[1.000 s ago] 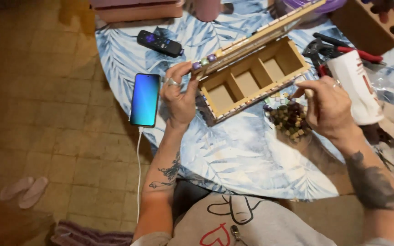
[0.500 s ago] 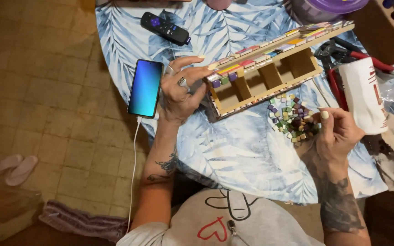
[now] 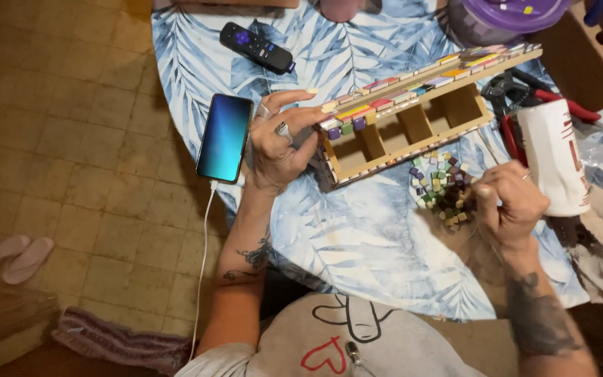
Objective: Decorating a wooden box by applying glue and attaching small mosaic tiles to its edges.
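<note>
A wooden box (image 3: 413, 122) with several compartments lies tilted on the leaf-patterned tablecloth (image 3: 357, 237); coloured mosaic tiles line its upper edge. My left hand (image 3: 280, 139) grips the box's left end, fingers over the tiled edge. A heap of small coloured tiles (image 3: 441, 188) lies just below the box. My right hand (image 3: 514, 206) rests at the heap's right side with fingers pinched together; whether a tile is between them is hidden.
A phone (image 3: 225, 137) on a white cable lies left of my left hand at the table's edge. A black remote (image 3: 256, 47) sits farther back. A white bottle (image 3: 556, 157), red-handled pliers (image 3: 525, 94) and a purple-lidded tub (image 3: 504, 17) stand at the right.
My right hand has come down from the box to the tile heap and closed its fingers there. The left hand stays on the box's end, and the box has tilted more upright.
</note>
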